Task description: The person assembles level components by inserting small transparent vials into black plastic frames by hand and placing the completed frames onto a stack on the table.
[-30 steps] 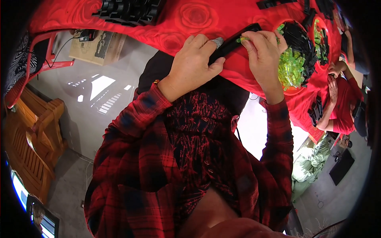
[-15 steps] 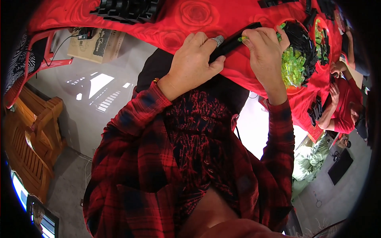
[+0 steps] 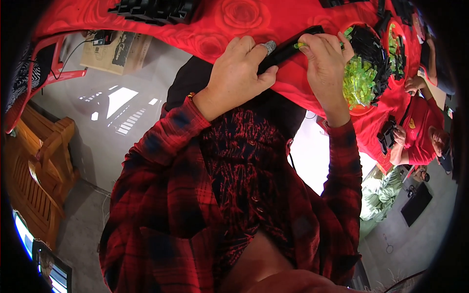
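Observation:
My left hand [image 3: 238, 73] is closed around one end of a long black plastic strip [image 3: 288, 50] held slantwise over the red tablecloth. Something grey and silvery wraps one of its fingers. My right hand [image 3: 326, 71] pinches a small yellow-green piece [image 3: 300, 45] at the strip's far part; whether the piece touches the strip cannot be made out. Just right of that hand stands an orange-red basin [image 3: 361, 112], holding many clear yellow-green pieces [image 3: 360, 83] and black pieces [image 3: 364, 41].
Black strips [image 3: 154, 10] are stacked at the table's far left. A second basin [image 3: 402, 36] stands beyond the first. At right, a co-worker in a red shirt [image 3: 422, 129] holds black parts [image 3: 387, 134]. A cardboard box [image 3: 115, 52], a red chair [image 3: 61, 53] and a wooden bench [image 3: 36, 171] are at left.
My right hand keeps its pinch and has shifted only slightly. At right, the co-worker's hands have moved, and the black parts are now held up in them.

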